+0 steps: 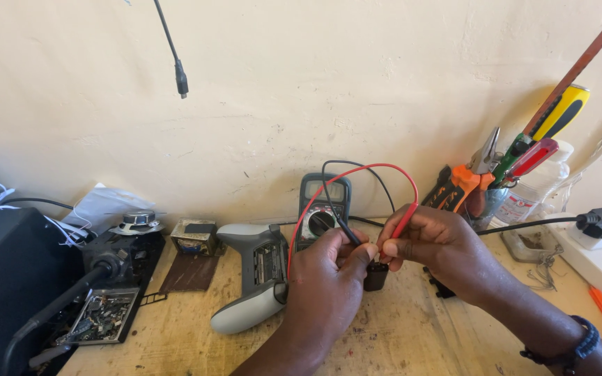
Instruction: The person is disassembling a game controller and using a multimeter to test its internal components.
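**Probes touching a small black part**

We are pinching the red probe (404, 224) in our right hand (432, 245) and the black probe (346, 233) in our left hand (329, 282). Both tips are pointing down at a small black part (375, 276) sitting on the wooden bench (412, 334). Behind our hands, a multimeter (323, 209) is leaning on the wall. A grey game controller (253, 282) is lying just beside our left hand.

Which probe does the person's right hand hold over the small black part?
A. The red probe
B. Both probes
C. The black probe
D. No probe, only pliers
A: the right hand pinches the red probe, while the left hand holds the black probe.
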